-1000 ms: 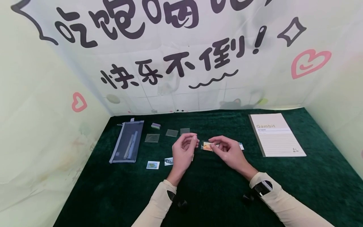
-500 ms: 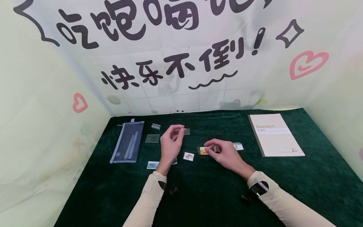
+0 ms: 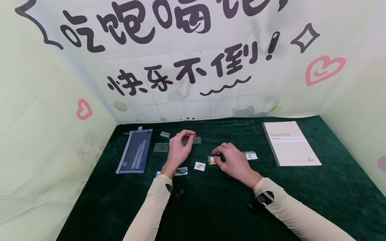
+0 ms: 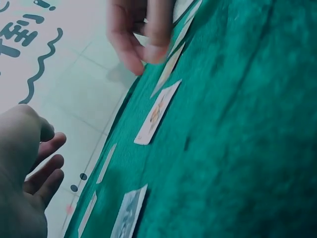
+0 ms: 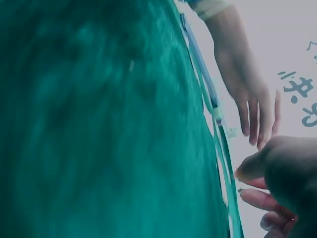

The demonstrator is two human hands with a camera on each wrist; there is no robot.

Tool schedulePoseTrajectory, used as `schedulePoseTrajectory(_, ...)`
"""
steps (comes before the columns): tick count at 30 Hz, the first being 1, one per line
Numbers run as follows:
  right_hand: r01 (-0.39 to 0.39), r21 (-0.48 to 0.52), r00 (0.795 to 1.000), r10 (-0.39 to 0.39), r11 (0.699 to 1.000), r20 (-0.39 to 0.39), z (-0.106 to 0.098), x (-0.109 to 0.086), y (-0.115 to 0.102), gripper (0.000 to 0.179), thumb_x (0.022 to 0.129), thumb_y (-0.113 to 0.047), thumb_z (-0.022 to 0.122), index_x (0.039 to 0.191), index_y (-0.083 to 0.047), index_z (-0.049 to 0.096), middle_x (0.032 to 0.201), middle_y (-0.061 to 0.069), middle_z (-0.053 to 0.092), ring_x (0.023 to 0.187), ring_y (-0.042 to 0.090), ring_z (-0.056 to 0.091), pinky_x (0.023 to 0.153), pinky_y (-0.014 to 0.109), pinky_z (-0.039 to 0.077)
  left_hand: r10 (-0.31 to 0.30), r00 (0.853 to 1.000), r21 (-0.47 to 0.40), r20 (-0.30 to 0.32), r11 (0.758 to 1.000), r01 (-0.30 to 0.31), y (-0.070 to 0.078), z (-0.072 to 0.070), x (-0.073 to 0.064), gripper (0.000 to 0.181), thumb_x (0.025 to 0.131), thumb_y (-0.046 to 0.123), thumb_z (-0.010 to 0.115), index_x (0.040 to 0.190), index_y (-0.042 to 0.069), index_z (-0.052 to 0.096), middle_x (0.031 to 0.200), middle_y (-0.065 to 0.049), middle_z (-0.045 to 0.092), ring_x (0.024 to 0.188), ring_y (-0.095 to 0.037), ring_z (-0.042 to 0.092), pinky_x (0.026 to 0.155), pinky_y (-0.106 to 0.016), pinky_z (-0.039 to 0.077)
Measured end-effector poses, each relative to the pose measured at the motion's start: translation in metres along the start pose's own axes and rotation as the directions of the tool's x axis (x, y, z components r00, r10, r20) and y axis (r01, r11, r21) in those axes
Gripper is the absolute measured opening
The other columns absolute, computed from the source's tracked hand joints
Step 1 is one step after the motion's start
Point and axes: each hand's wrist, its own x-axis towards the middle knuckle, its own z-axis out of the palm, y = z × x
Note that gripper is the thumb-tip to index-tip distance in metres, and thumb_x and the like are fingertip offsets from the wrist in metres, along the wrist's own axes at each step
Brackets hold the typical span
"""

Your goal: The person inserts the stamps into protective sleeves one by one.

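My left hand (image 3: 179, 147) hovers at the back of the cloth beside two small clear plastic sleeves (image 3: 197, 140). Its fingers are loosely bent, with nothing visible between them. My right hand (image 3: 233, 162) is over a small orange picture card in a clear sleeve (image 3: 214, 160), which lies flat with the thumb at its right end. In the left wrist view the right fingertips (image 4: 156, 53) hang just above that row of cards. A white card with a small figure (image 3: 200, 166) lies between the hands. A dark picture card (image 3: 181, 171) lies below the left wrist.
Another clear sleeve (image 3: 161, 147) and an eraser (image 3: 165, 134) lie to the left. Beyond them is a blue zip pouch (image 3: 135, 150) with pens. More cards (image 3: 251, 155) lie right of my right hand, and a notebook (image 3: 292, 144) further right. The green cloth (image 3: 211, 207) covers the table.
My left hand has moved left and back toward the clear sleeves, uncovering the white card. My right hand has shifted slightly left with the sleeved orange card, its fingers now spread more.
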Motion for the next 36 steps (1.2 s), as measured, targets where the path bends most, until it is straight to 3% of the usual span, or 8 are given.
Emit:
schedulePoseTrajectory(9,0.144,0.029,0.983,-0.147,0.989,0.108,0.014,0.004,-0.019,0.034,0.094,-0.046,0.085,0.119,-0.024,0.081,0.112,-0.005,0.068,0.096,0.011,0.052,0.083,0.031,0.047,0.001,0.999,0.101,0.047,0.995,-0.006,-0.009,0.000,0.010,0.018,0.110,0.022,0.064,0.124,0.021,0.076,0.122,0.002,0.079,0.115,-0.019,0.068,0.107,-0.046,0.056)
schedulePoseTrajectory(15,0.119,0.070,0.981,-0.129,0.990,0.143,0.018,0.006,-0.026,0.027,0.091,-0.040,0.089,0.112,-0.026,0.079,0.115,-0.004,0.066,0.102,0.014,0.053,0.090,0.035,0.048,0.017,0.995,0.152,0.096,0.988,-0.031,-0.011,0.002,0.016,0.020,0.110,0.021,0.064,0.126,0.018,0.076,0.128,-0.001,0.077,0.126,-0.024,0.065,0.114,-0.052,0.053)
schedulePoseTrajectory(20,0.100,0.187,0.983,-0.126,0.977,0.131,0.019,0.006,-0.025,0.016,0.092,-0.030,0.087,0.103,-0.029,0.075,0.111,-0.008,0.068,0.103,0.013,0.057,0.093,0.037,0.051,0.011,0.986,0.207,0.166,0.977,-0.045,-0.012,0.002,0.021,0.023,0.110,0.020,0.064,0.129,0.016,0.076,0.134,-0.003,0.075,0.133,-0.027,0.060,0.119,-0.054,0.049)
schedulePoseTrajectory(26,0.047,0.365,0.989,-0.094,0.930,0.112,0.021,0.005,-0.016,0.010,0.099,-0.025,0.081,0.104,-0.031,0.074,0.101,-0.014,0.070,0.088,0.011,0.058,0.079,0.031,0.050,-0.003,0.977,0.247,0.213,0.968,-0.051,-0.014,0.006,0.024,0.025,0.109,0.019,0.065,0.132,0.016,0.075,0.138,-0.005,0.074,0.137,-0.028,0.057,0.122,-0.055,0.047)
schedulePoseTrajectory(30,0.045,0.429,0.993,-0.087,0.902,0.079,0.023,0.006,-0.013,0.008,0.103,-0.027,0.076,0.110,-0.030,0.076,0.098,-0.012,0.069,0.079,0.013,0.057,0.070,0.029,0.050,-0.024,0.973,0.303,0.231,0.952,-0.049,-0.015,0.007,0.024,0.026,0.108,0.020,0.067,0.132,0.018,0.075,0.140,-0.005,0.073,0.139,-0.027,0.056,0.122,-0.054,0.047)
schedulePoseTrajectory(36,0.014,0.480,0.998,-0.045,0.877,0.054,0.023,0.006,-0.010,0.011,0.103,-0.027,0.075,0.114,-0.028,0.076,0.095,-0.008,0.066,0.076,0.012,0.058,0.068,0.028,0.052,-0.062,0.963,0.361,0.263,0.932,-0.038,-0.016,0.010,0.025,0.027,0.106,0.022,0.071,0.133,0.020,0.074,0.142,-0.006,0.071,0.137,-0.029,0.056,0.121,-0.055,0.048)
